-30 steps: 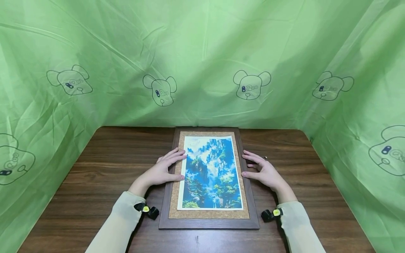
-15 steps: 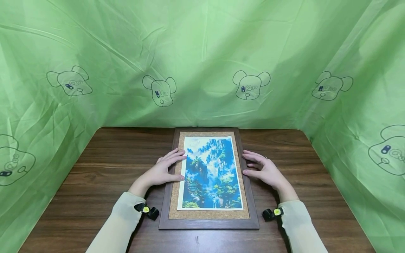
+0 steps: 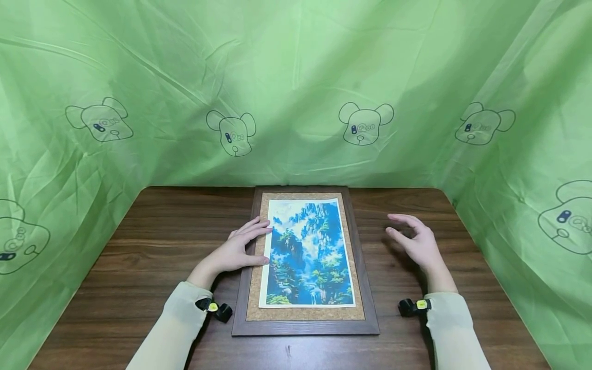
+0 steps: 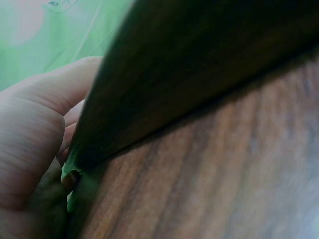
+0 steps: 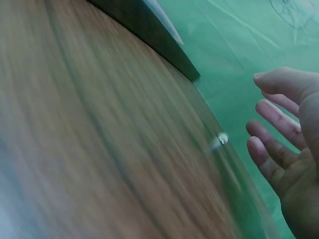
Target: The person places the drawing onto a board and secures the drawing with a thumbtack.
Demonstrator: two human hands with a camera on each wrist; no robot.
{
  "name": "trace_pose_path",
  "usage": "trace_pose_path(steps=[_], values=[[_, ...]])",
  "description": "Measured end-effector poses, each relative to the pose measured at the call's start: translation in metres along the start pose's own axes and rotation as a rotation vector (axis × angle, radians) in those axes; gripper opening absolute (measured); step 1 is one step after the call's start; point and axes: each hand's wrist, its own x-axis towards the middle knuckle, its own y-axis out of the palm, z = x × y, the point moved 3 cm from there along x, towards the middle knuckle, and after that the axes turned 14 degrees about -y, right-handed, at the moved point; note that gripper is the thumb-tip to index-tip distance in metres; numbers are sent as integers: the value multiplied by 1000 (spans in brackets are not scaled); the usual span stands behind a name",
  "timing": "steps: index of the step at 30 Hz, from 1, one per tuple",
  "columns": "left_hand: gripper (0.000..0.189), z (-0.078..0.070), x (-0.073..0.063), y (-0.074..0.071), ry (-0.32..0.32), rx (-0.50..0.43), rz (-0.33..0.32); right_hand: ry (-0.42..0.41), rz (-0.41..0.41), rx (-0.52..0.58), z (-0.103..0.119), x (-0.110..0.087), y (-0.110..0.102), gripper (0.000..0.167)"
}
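A corkboard (image 3: 305,313) in a dark wooden frame lies on the table, and a blue mountain landscape print (image 3: 307,252) lies flat on its cork. My left hand (image 3: 233,252) rests across the board's left side, its fingertips and thumb at the print's left edge. In the left wrist view the thumb side of that hand (image 4: 30,134) lies against the frame's side (image 4: 164,74). To the right of the board, my right hand (image 3: 418,244) is over the table with fingers loosely bent and nothing held. Near its fingers in the right wrist view is a small shiny clear object (image 5: 223,138).
The brown wood-grain table (image 3: 152,257) extends on both sides of the board. A green cloth (image 3: 296,92) with bear-head outlines hangs behind and at both sides. The far end of the board reaches the table's back edge.
My right hand has left the board's right frame edge and moved right, away from it. The left hand, board and print have stayed in place.
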Motion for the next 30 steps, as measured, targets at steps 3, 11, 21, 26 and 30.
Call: trace_pose_path(steps=[3, 11, 21, 26, 30], values=[[86, 0, 0, 0, 1, 0, -1, 45, 1, -24, -5, -3, -5, 40], [85, 1, 1, 0, 1, 4, -5, 48, 16, -46, -15, -6, -4, 38], [85, 1, -1, 1, -3, -14, 2, 48, 71, -91, -20, -6, 1, 37], [85, 1, -1, 1, -3, -13, 3, 31, 83, -92, -22, -6, 3, 37], [85, 0, -2, 0, -5, -13, 2, 24, 89, -106, -24, -6, 3, 34]])
